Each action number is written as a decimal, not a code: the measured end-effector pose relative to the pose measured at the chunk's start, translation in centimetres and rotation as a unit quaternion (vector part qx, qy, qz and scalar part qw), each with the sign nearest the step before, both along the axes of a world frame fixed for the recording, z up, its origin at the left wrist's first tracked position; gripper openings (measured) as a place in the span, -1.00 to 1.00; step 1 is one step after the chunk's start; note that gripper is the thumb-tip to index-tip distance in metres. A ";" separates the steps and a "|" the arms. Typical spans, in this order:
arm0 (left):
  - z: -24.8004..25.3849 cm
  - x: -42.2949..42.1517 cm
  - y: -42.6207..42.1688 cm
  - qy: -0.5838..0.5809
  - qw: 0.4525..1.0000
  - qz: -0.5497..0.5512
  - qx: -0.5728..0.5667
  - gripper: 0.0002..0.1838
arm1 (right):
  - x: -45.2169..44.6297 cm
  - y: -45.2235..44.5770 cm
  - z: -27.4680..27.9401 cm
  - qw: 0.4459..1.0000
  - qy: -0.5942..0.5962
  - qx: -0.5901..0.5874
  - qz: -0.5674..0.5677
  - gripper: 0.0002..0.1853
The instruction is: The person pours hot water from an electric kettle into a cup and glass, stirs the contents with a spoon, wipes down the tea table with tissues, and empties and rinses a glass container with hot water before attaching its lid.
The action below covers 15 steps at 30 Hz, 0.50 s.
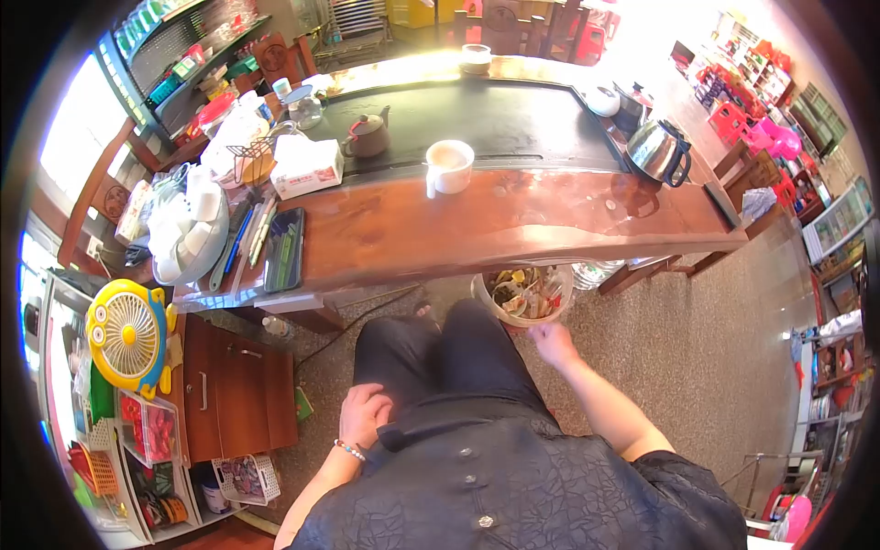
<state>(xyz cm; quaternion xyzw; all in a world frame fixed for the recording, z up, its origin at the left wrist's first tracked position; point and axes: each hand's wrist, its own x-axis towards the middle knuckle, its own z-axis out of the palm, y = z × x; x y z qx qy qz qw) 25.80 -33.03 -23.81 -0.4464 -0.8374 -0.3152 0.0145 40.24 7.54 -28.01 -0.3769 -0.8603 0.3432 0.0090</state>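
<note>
My left hand [364, 412] rests on my left thigh beside the hip, its fingers loosely spread and holding nothing, a beaded bracelet on the wrist. Over on the right, my right hand [553, 344] is at the near rim of a round bin [521, 321] filled with mixed scraps, below the table edge. Its fingers are curled together; whether they grip the rim or something small is hidden. Above, near the front of the wooden tea table [394, 225], stands a white cup [450, 167].
A brown teapot [368, 136], tissue box [309, 169], bowl of cups [191, 229] and dark phone [285, 249] are on the table's left. A steel kettle [656, 151] stands at its right. A yellow fan [128, 335] sits by the drawers [229, 390] at left.
</note>
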 end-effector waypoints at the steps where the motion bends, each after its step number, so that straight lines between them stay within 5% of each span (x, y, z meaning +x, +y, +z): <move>1: -0.1 0.1 0.2 -0.004 1.000 -0.006 -0.009 -0.83 | 1.1 -1.0 0.6 0.998 -0.037 -0.049 0.008 -0.58; 3: -0.4 0.1 0.3 -0.012 0.999 -0.019 -0.028 -0.85 | 4.1 -2.6 -1.5 0.999 -0.031 -0.028 0.026 -0.48; 7: -0.9 1.2 -0.1 -0.121 0.987 0.097 -0.037 -0.93 | 8.0 -6.4 -0.1 0.998 0.054 -0.034 -0.010 -0.67; 11: -0.1 0.7 -0.3 -0.246 0.965 0.053 -0.074 -0.93 | 9.8 -8.6 4.3 0.983 0.173 -0.006 0.058 -0.78; 13: 1.6 0.8 -0.5 -0.438 0.897 -0.033 -0.046 -0.91 | 10.2 -8.8 5.3 0.954 0.233 0.103 0.155 -0.82; 15: 6.2 1.8 -0.8 -0.655 0.751 -0.075 -0.023 -0.90 | 10.5 -8.5 5.2 0.963 0.187 0.098 0.170 -0.84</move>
